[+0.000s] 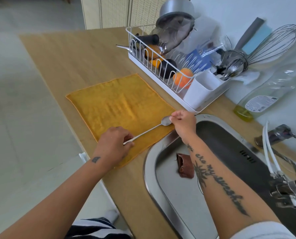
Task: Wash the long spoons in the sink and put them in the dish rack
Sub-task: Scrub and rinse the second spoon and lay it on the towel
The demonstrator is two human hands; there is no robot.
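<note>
Above the yellow cloth's (116, 104) near corner beside the sink rim (148, 169), the left hand (112, 146) pinches the long spoon (149, 131) by its handle and the right hand (184, 122) pinches its bowl, open counter (78, 56) lying at eleven o'clock, the crowded dish rack (211, 99) at one.

a home kitchen; steel sink (150, 163), loaded dish rack (162, 73), whisk (278, 42)

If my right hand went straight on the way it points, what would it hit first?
Right hand: probably the white dish rack, its wire side, just past the yellow cloth; depth is unclear.
</note>
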